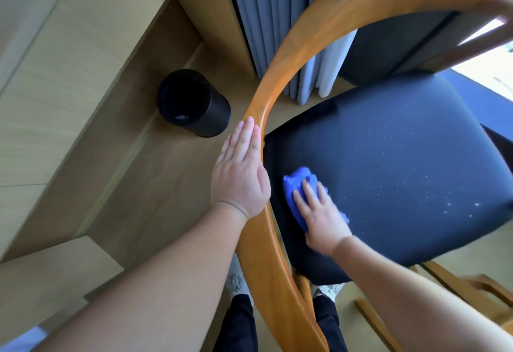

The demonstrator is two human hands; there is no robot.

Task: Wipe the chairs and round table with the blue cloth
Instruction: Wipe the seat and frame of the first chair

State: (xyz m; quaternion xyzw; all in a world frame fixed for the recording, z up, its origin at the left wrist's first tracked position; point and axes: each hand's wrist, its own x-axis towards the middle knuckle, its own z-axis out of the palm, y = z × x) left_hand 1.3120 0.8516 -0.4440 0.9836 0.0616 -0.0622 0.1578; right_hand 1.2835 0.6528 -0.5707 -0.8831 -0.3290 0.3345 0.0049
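Note:
A wooden chair with a curved orange-brown back rail (pixel 291 54) and a dark navy seat (pixel 402 174) fills the right of the head view. White specks dot the seat's right half. My left hand (pixel 240 174) rests flat on the rail, fingers straight and together. My right hand (pixel 319 215) presses a bunched blue cloth (pixel 295 185) onto the near left part of the seat, fingers spread over it. The round table is out of sight.
A black cylindrical bin (pixel 194 102) stands on the wooden floor to the left of the chair. Grey and white curtains (pixel 277 18) hang behind the rail. Part of a second wooden chair (pixel 477 290) shows at the lower right. My feet are under the chair back.

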